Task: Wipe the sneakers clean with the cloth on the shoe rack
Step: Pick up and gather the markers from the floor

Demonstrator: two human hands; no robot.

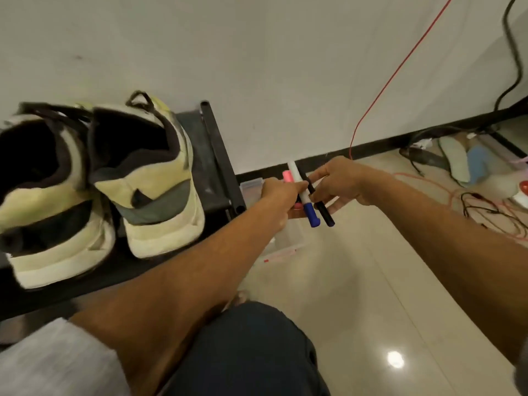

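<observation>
A: What sits furthest left?

B: The sneakers (pixel 154 181), a pale yellow-and-cream pair with dark collars. They stand side by side on the black shoe rack (pixel 221 167), heels toward the camera. The rack is up against a white wall (pixel 257 52).

A: And the hands?

B: Both are to the right of the rack, above the tiled floor (pixel 357 281) and apart from the shoes. The left hand (pixel 281 195) has its grip closed round two markers: a pink marker (pixel 287 176) and a white marker (pixel 298 181) whose blue cap points down toward the camera.

A: The other one?

B: The right hand (pixel 340 181) meets the left. Its fingertips pinch a black pen (pixel 323 208) that lies just beside the white marker. Below the hands is a clear plastic box (pixel 251 184), mostly hidden by them.

A: Anything further right?

B: A red wire (pixel 400 67) runs down the wall to the floor, a black cable (pixel 513 52) hangs near the corner, and a tangle of thin cords (pixel 485 207) lies on the tiles. At the bottom edge — a knee in dark trousers (pixel 245 352).
</observation>
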